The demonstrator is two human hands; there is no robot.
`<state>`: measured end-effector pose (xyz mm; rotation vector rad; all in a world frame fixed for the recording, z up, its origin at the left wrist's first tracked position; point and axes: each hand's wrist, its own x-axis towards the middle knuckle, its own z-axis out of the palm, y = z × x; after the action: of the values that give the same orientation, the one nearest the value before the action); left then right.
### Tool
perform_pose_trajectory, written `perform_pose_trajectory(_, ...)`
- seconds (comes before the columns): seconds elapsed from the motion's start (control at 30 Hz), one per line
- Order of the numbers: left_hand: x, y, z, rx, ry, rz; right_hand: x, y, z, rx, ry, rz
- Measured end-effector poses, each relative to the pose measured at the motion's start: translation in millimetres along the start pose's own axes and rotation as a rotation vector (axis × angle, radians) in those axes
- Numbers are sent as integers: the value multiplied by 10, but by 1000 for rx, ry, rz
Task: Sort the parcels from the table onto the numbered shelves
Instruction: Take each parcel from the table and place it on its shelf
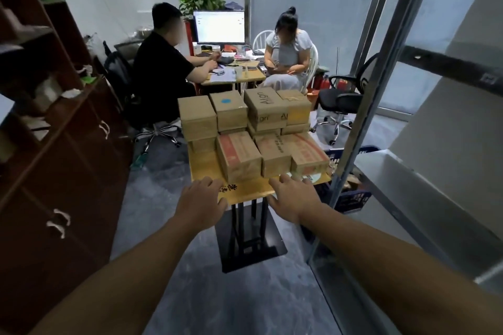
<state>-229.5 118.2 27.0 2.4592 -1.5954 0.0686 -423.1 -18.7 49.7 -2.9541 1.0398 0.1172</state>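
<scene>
Office, small yellow table (202, 167), near edge. Left hand (201, 200) and right hand (292, 198): fingers spread, empty, hovering either side. Red-printed parcel (239, 158): on table just ahead, between them, long axis pointing away; both hands seem equally near.

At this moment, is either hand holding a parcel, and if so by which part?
Nothing is held. The left hand and right hand are open over the near edge of the table, close to the front parcels, with no fingers round any.
</scene>
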Motion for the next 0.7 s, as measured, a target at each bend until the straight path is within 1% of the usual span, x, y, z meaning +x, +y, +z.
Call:
perform_pose_trajectory(0.2,425,-44,258,-52,-23,-90,583,148,141,54,-52,-75)
perform_pose_trajectory(0.3,647,-121,398,-68,-50,-108,902,203,203,85,-67,-91)
perform_pose_trajectory(0.47,1149,-338,603,-49,-95,-128,1524,274,326,100,-93,-81)
perform_pose_trajectory(0.57,1549,-521,770,-82,-122,-121,1972,323,449,132,-105,-65)
perform_pose_trajectory(0.7,2101,-697,994,-126,-207,-129,2502,384,624,192,-145,-13)
